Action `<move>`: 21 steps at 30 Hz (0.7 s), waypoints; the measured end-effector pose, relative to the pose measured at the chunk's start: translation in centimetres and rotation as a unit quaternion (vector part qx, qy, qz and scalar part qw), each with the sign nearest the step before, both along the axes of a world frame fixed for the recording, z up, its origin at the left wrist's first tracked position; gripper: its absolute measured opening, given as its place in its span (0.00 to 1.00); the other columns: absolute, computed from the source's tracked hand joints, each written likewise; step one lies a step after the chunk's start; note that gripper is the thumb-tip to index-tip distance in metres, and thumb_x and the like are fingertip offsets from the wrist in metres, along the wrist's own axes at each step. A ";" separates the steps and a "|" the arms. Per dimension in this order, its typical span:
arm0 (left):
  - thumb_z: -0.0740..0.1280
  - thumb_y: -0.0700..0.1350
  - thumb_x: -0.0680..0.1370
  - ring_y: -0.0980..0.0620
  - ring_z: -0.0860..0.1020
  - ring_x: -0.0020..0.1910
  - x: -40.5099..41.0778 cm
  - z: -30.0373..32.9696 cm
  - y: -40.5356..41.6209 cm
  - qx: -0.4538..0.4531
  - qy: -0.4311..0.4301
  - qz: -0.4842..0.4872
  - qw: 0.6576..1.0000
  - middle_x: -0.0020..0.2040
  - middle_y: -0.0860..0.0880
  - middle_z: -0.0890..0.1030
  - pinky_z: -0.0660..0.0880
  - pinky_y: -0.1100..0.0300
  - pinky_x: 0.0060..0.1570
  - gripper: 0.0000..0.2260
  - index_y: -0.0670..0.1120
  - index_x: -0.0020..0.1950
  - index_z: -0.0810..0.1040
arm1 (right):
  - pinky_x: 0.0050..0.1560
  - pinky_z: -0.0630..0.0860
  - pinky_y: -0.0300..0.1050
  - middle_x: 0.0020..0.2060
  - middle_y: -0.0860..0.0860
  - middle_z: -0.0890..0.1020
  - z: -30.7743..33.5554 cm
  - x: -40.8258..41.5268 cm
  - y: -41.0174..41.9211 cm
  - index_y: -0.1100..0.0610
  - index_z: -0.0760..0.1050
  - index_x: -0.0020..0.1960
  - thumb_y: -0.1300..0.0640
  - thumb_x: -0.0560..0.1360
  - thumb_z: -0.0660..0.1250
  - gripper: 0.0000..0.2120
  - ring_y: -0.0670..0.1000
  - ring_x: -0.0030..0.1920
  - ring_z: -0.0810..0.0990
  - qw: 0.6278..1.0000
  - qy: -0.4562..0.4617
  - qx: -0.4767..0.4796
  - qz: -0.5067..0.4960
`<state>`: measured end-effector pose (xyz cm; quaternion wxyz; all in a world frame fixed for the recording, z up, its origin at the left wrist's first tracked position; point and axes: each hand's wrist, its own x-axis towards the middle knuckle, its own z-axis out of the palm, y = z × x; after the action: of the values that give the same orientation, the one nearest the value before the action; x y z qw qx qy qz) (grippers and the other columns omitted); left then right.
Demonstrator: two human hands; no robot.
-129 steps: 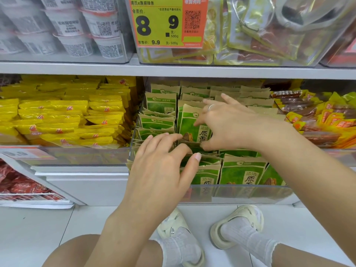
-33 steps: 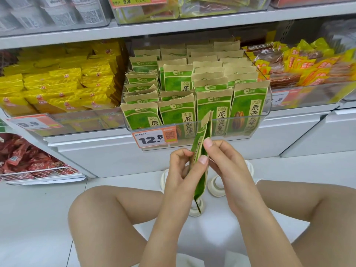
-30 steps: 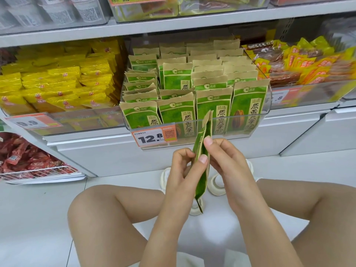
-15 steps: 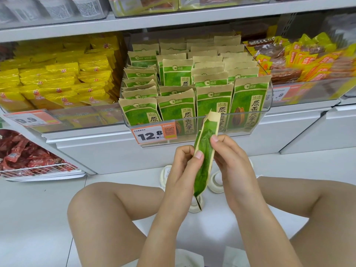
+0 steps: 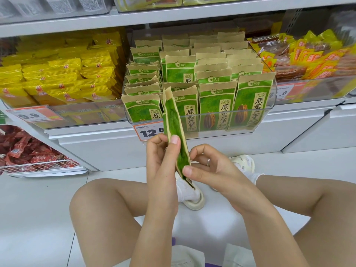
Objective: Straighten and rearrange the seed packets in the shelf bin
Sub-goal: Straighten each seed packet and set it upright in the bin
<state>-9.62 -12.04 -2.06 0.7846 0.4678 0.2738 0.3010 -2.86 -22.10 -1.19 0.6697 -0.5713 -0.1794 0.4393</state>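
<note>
I hold one packet [image 5: 175, 132] edge-on in front of the bin [image 5: 271, 105]: a flat, long pouch with glossy green faces and matte tan paper seams, its top rising in front of the bin's near wall. My left hand [image 5: 163, 162] grips its middle, thumb pressed on the near face and fingers curled behind. My right hand [image 5: 210, 170] pinches the lower end, thumb tip at the bottom corner. Half a second ago the right hand pinched high up, level with the left thumb; it now sits lower and further right, and the packet stands taller against the bin. The bin is clear rigid plastic with a rounded right corner, holding upright rows of the same green-and-tan packets. A white-and-orange price tag [image 5: 148, 130] is clipped to its near left, partly hidden by my left fingers. Crinkly yellow bags [image 5: 63, 81] fill the bin to the left.
</note>
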 end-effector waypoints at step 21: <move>0.68 0.53 0.72 0.50 0.82 0.50 0.3 0.4 -0.3 0.002 0.040 -0.045 0.998 0.52 0.46 0.83 0.78 0.59 0.46 0.15 0.48 0.56 0.75 | 0.60 0.68 0.34 0.53 0.40 0.83 -1.2 0.4 0.0 0.53 0.79 0.35 0.58 0.74 0.72 0.08 0.35 0.61 0.75 0.957 -0.273 -0.086 -0.043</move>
<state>-9.32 -12.33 -1.63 0.7847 0.4929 0.2832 0.2471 -2.49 -22.07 -2.36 0.5619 -0.7318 -0.2926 0.2512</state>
